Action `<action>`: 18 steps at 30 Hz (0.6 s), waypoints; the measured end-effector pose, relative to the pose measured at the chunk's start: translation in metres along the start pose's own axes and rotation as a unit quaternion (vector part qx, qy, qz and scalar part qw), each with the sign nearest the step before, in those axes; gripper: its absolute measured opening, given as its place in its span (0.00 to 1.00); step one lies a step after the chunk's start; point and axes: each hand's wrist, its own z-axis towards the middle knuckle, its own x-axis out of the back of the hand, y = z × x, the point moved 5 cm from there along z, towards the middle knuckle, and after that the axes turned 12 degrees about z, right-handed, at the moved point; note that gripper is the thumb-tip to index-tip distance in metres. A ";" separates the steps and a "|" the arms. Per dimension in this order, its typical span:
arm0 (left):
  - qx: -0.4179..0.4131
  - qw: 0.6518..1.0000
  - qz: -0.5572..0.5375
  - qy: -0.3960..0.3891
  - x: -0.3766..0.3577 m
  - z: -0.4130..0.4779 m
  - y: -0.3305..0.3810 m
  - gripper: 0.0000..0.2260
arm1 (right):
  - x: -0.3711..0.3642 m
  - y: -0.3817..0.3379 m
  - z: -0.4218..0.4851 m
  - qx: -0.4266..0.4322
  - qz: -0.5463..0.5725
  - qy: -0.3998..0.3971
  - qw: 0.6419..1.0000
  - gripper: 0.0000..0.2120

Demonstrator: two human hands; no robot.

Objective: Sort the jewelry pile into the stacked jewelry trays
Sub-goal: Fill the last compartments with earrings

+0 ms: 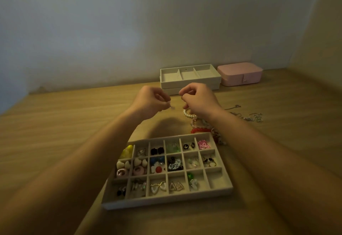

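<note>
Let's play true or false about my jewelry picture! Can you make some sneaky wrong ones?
1. The top one of the stacked trays has three compartments. True.
2. The pink box sits left of them. False: it sits to their right.
3. The left hand pinches a small pale piece. True.
4. The pearl bracelet lies inside the near tray. False: it lies on the table beyond that tray, partly hidden by the right hand.
5. The near tray's bottom-right compartment is empty. True.
</note>
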 end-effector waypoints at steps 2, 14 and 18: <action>0.002 0.996 -0.084 -0.005 0.009 -0.026 0.009 0.05 | 0.000 -0.009 -0.014 -0.003 0.020 -0.016 1.000 0.06; 0.019 0.957 -0.288 -0.035 0.031 -0.134 0.039 0.08 | 0.004 -0.042 -0.105 -0.020 0.189 -0.071 0.979 0.06; 0.016 0.965 -0.259 -0.029 0.032 -0.150 0.046 0.07 | 0.009 -0.045 -0.123 -0.029 0.219 -0.083 0.972 0.09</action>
